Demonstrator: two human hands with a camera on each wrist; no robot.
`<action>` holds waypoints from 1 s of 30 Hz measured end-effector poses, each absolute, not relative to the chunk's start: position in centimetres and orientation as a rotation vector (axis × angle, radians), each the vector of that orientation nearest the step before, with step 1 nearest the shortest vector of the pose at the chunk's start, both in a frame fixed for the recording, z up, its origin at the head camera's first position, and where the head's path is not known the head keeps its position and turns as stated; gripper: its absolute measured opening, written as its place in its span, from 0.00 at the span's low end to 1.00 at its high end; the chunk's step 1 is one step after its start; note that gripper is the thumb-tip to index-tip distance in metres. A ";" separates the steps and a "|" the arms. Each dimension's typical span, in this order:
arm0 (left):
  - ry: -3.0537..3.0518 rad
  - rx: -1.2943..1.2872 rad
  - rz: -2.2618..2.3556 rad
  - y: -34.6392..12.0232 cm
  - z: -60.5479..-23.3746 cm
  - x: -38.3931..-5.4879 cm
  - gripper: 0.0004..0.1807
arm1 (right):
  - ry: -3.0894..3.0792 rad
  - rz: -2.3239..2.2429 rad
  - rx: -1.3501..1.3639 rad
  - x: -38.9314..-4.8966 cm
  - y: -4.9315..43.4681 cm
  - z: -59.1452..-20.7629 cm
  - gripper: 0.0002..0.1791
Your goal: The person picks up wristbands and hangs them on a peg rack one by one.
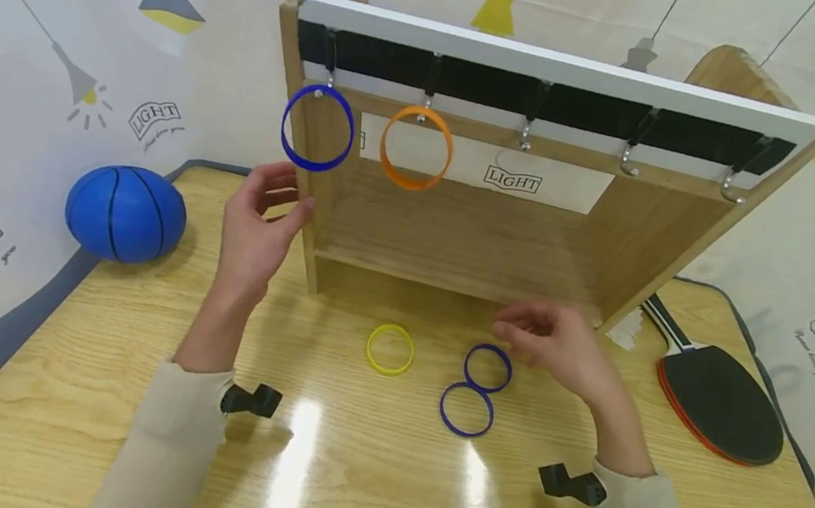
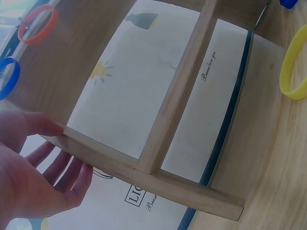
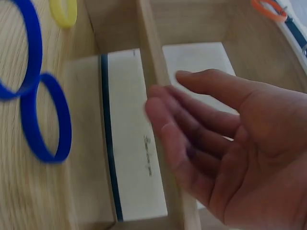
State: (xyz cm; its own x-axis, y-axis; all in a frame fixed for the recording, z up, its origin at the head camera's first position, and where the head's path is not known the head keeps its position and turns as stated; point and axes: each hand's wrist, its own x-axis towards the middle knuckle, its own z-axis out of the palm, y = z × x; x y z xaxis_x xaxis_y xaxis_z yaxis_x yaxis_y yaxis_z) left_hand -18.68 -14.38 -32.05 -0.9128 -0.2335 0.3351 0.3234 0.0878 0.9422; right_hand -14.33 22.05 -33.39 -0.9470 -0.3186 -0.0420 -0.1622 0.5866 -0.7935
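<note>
A wooden shelf unit (image 1: 453, 247) stands before me with a row of metal hooks (image 1: 526, 139) along its top. Its left side panel (image 2: 192, 195) is gripped by my left hand (image 1: 254, 237), thumb on one side and fingers round the other. A blue ring (image 1: 314, 166) hangs on the leftmost hook, and an orange ring (image 1: 411, 185) on the one beside it. My right hand (image 1: 566, 347), fingers loosely bent and holding nothing, hovers by the unit's lower front edge. Just left of it on the table lie two blue rings (image 1: 464, 435), touching, and further left a yellow ring (image 1: 388, 372).
On the table (image 1: 366, 484), a blue ball (image 1: 127, 214) sits left of the unit. A table tennis bat (image 1: 726, 403) lies to the right, its handle beside the unit. A printed cloth (image 1: 235, 42) forms the backdrop.
</note>
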 end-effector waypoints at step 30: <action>-1.986 -0.067 -1.868 -14.2 -31.8 -18.6 0.21 | 2.770 -0.671 -0.249 -15.1 23.8 -37.3 0.10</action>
